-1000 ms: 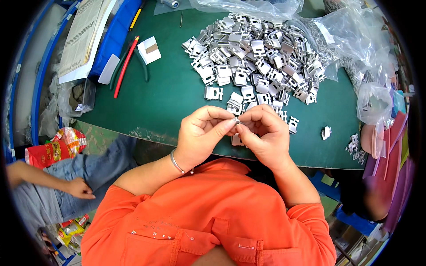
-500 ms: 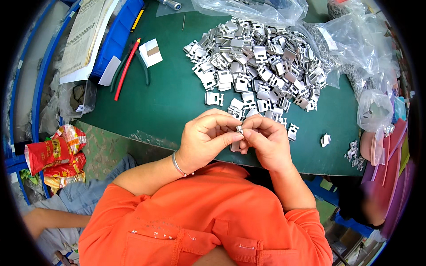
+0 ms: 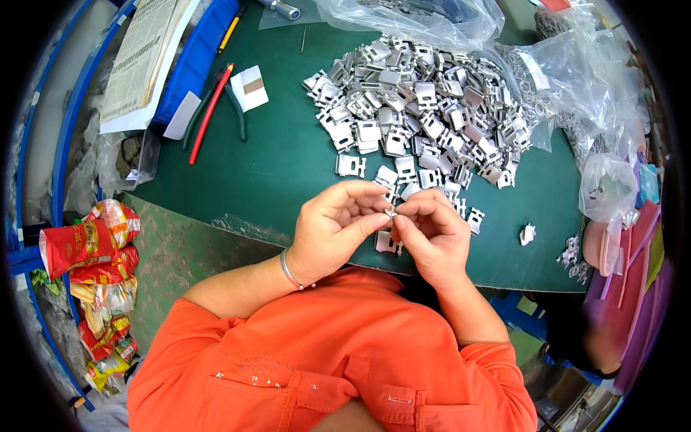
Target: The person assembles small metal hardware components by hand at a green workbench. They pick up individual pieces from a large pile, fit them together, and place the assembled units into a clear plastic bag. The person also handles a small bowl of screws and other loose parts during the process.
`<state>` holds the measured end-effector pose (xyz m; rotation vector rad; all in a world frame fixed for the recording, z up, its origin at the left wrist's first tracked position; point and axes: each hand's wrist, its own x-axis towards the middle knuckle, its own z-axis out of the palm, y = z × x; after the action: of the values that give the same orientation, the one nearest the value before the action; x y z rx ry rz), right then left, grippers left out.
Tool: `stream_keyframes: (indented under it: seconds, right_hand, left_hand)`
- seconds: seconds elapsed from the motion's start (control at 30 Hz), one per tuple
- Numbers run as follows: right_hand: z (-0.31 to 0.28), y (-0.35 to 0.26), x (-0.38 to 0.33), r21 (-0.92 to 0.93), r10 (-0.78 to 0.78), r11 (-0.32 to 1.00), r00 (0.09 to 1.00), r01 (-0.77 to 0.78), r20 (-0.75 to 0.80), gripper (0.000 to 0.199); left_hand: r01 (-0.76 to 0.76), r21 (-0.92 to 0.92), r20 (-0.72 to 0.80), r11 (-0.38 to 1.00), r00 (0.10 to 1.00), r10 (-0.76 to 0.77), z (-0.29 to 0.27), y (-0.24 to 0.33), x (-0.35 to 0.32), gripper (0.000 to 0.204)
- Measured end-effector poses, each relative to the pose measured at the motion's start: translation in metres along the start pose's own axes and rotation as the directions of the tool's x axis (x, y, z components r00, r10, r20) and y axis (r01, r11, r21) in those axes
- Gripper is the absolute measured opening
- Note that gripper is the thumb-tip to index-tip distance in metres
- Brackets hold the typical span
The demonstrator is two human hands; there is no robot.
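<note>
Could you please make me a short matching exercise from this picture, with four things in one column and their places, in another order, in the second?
Things:
1. Small piece
2. Bracelet
3. Red stick
4. Metal pile

Places:
A. Between two green handles
B. Heaped on the green table
C. At the fingertips of the left hand and right hand
D. Around the left wrist

Pairs: 1-C; 2-D; 3-A; 4-B.
</note>
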<state>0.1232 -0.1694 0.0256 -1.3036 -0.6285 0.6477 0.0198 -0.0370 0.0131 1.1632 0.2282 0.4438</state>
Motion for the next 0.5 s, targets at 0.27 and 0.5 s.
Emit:
stream_keyframes:
  seconds: [0.27, 0.5]
  right_hand:
    - [-0.003, 0.0013, 0.0008, -0.115, 0.006, 0.993, 1.0, -0.007, -0.011, 0.012]
    - [-0.005, -0.0003, 0.0015, -0.158, -0.028, 0.987, 1.0, 0.028, 0.003, 0.011]
  left_hand:
    - [-0.013, 0.04, -0.001, 0.999, 1.0, 0.013, -0.0034, -0.0036, -0.0004, 0.033]
    - [-0.031, 0.053, 0.019, 0.998, 0.999, 0.03, -0.0052, -0.0067, -0.0002, 0.033]
